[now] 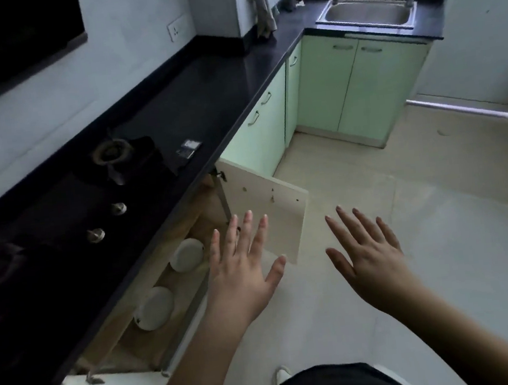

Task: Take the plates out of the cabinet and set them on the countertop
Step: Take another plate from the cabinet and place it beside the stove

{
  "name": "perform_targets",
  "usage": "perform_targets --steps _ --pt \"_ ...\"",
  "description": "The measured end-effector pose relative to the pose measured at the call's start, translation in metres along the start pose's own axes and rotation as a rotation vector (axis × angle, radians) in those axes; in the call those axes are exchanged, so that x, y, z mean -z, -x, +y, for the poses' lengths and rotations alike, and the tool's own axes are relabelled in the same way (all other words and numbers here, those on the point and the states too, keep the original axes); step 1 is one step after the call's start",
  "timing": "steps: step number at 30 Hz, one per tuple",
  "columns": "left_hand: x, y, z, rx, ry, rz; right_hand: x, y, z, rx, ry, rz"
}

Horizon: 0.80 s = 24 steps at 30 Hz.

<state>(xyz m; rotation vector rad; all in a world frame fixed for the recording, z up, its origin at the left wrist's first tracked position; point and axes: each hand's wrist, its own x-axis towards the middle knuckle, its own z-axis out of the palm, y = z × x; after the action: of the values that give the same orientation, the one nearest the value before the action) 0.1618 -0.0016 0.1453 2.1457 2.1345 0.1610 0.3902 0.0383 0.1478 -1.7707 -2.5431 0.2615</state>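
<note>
Both hands spread flat, empty. Two plates (187, 255) (154, 308) sit inside open cabinet (174, 282) under countertop (205, 103), below-left of left hand (242, 269); right hand (369, 258) farther off.

— Any lettering to read anywhere?
— None legible. Only a small dark packet (189, 148) on the bench (220, 92), with a pale patch on top, too blurred to make out.
— Markings on the stove knobs (118, 208)?
— Too dark and too small to tell.
— Labels on the wall socket (177, 28)?
— Just plain holes and a switch, no words to make out.
</note>
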Motion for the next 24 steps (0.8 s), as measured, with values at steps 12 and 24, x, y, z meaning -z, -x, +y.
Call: perform_targets --steps 12,24 --pt "-0.013 -0.022 -0.035 0.403 -0.028 -0.016 -0.008 -0.128 -0.029 0.461 -0.054 -0.163" --pt "-0.006 -0.014 -0.004 0.874 -0.048 0.053 -0.008 -0.215 -0.052 0.957 -0.042 -0.152"
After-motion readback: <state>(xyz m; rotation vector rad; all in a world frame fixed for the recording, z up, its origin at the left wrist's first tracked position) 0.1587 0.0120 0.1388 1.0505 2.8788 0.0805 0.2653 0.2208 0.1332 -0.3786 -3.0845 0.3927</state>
